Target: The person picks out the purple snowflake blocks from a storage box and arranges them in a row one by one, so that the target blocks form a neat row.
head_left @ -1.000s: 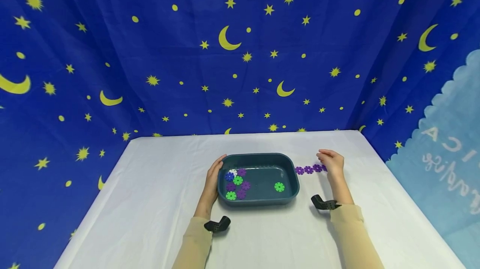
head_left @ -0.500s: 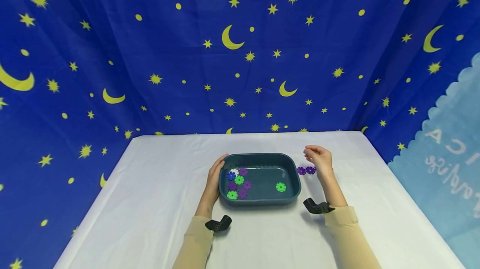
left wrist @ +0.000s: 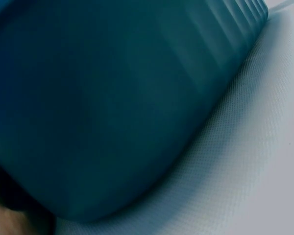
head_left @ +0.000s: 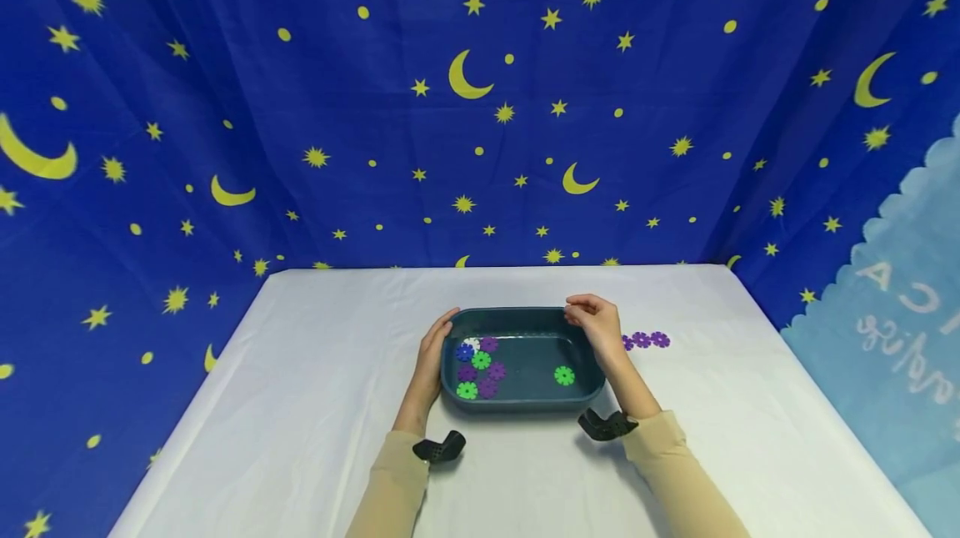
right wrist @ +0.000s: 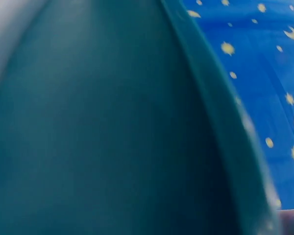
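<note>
A dark teal plastic bin sits on the table between both hands. Inside it, on the left, lie several notched flower-shaped discs, purple, green, blue and white; a lone green disc lies toward the right. My left hand rests along the bin's left outer wall, its extended fingers reaching the far left corner. My right hand is at the far right corner, fingertips right at the rim, fingers loosely bent, nothing visible in them. Both wrist views are filled mostly by the bin's wall, with a fingertip showing beside the rim on the right.
A short row of purple discs lies on the white tablecloth, right of the bin and partly behind my right hand. A blue star-and-moon curtain hangs behind the table. A light blue cloth with lettering is at the right.
My right hand has moved left, from over the row of purple discs to the bin's far right rim. Left hand and bin stay together; the view has shifted slightly.
</note>
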Tool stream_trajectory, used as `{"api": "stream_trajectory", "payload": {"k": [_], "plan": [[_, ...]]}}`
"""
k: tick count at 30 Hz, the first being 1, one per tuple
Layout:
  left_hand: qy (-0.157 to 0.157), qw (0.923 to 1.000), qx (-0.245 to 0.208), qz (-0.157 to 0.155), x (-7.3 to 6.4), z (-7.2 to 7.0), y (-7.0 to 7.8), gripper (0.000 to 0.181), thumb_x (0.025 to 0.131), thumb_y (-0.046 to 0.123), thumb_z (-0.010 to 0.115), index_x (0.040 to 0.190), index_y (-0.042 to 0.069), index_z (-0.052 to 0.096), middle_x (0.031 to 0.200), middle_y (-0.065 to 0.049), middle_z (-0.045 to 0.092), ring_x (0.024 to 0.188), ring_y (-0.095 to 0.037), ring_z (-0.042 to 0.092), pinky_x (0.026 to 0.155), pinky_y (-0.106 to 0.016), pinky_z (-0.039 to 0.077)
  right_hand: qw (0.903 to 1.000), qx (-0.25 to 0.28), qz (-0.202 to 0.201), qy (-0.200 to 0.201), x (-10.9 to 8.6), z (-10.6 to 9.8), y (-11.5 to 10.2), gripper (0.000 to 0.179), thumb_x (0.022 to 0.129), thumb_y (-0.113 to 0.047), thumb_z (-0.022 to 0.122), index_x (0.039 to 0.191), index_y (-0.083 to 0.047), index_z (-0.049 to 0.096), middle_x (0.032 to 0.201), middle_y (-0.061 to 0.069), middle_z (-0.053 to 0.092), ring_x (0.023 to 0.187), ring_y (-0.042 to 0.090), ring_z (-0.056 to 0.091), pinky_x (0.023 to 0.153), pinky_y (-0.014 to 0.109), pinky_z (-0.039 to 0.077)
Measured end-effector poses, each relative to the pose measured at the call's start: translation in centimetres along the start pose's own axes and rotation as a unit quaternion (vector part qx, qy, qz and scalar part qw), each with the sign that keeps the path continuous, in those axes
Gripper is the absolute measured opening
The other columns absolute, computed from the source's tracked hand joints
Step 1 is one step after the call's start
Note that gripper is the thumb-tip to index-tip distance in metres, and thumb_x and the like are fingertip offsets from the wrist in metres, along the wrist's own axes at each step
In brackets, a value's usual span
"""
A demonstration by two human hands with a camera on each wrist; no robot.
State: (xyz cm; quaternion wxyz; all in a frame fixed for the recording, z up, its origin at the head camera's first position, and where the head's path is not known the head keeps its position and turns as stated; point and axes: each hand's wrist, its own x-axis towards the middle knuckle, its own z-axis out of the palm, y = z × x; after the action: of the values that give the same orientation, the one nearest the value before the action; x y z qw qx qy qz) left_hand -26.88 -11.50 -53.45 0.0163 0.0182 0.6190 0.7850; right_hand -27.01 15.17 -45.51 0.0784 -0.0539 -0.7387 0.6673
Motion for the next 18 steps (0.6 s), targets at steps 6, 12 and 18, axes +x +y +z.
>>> {"api": "stream_trajectory", "payload": {"k": [6,12,18], "plan": [[-0.011,0.9999,-0.010,-0.008,0.0,0.0,0.3,0.044,0.102,0.022,0.037,0.143,0.005,0.042,0.152,-0.010,0.037,0.143,-0.025,0.029,0.121,-0.044,0.020,0.9975,-0.037,-0.012,-0.058,-0.4,2.6,0.6,0.023,0.085,0.002,0.063,0.105,0.015,0.063,0.080,0.010,0.070,0.067,0.002,0.061,0.072,0.028,0.058],[-0.020,0.9996,-0.013,-0.014,0.1,0.0,0.3,0.044,0.104,0.020,0.034,0.144,0.005,0.039,0.154,-0.010,0.032,0.145,-0.025,0.024,0.122,-0.044,0.016,0.9911,-0.063,-0.021,-0.115,-1.1,4.7,1.4,0.022,0.083,0.004,0.065,0.103,0.015,0.063,0.089,0.022,0.070,0.070,0.004,0.063,0.074,0.034,0.059],[-0.004,0.9999,-0.007,-0.007,0.0,-0.1,0.0,0.044,0.103,0.025,0.036,0.143,0.007,0.042,0.153,-0.008,0.036,0.144,-0.023,0.028,0.121,-0.043,0.019,0.9726,-0.088,-0.064,-0.206,-1.6,6.4,2.3,0.024,0.077,0.011,0.067,0.099,0.018,0.063,0.090,0.031,0.068,0.072,0.014,0.068,0.070,0.027,0.059]]}}
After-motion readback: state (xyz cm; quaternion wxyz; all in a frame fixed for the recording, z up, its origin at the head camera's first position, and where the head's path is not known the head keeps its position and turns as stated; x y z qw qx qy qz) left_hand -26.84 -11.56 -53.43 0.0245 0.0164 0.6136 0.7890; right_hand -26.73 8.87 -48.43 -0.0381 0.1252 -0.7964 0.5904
